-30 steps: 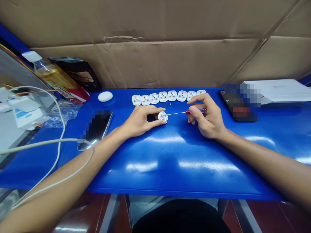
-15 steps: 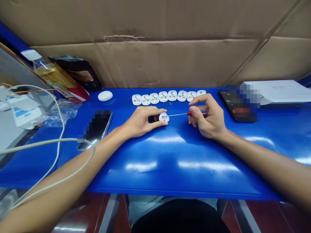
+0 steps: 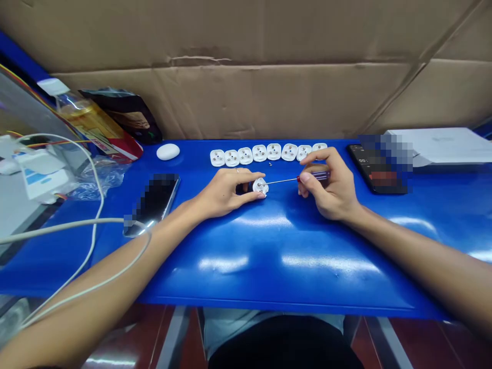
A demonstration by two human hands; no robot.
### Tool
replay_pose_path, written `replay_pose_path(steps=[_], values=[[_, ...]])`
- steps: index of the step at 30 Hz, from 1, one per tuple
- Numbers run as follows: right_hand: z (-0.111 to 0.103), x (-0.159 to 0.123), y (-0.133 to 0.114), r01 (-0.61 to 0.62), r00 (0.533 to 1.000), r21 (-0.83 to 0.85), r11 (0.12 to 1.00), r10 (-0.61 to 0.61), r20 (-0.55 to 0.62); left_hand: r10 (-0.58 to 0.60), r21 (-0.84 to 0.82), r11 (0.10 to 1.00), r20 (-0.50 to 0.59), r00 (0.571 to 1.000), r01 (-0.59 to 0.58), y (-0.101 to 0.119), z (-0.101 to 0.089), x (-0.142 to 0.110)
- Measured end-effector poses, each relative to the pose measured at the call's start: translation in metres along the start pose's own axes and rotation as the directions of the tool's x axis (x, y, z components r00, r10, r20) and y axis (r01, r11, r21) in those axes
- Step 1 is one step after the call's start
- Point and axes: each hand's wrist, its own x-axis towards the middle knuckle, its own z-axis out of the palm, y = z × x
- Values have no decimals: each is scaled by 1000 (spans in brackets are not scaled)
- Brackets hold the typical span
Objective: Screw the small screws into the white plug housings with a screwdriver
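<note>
Between thumb and fingers, my left hand grips a small round white plug part with metal pieces in its face. My right hand is closed around the handle of a screwdriver, dark purple with a red collar. The thin shaft runs left, and its tip meets the face of the white part. Beyond my hands, several white square plug covers with metal contacts lie in a row. A tiny metal piece rests on the table just in front of that row.
On the blue table lie a phone at left and another phone at right beside a white box. A white oval case, a bottle and a dark pouch stand back left. A white cable crosses my left forearm.
Both hands hold nearly the same place, with the screwdriver tip still at the white part. The screwdriver handle looks slightly turned in my right fingers. The whole view has shifted a little.
</note>
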Motion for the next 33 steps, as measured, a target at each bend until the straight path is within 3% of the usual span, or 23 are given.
replay_pose_path(steps=[12,17,22,33], values=[[0,-1,1,-5,1000,-54,999,4,-20,17,33,999,8,1000,-18,3,-2,1],[0,-1,0,40,999,18,999,-40,23,21,27,999,6,1000,-21,2,-2,1],[0,-1,1,-9,1000,-13,1000,9,0,20,16,1000,-2,1000,-20,1,-2,1],[-1,0,-1,32,999,-21,999,-31,44,72,72,995,-22,997,-70,-3,-1,1]])
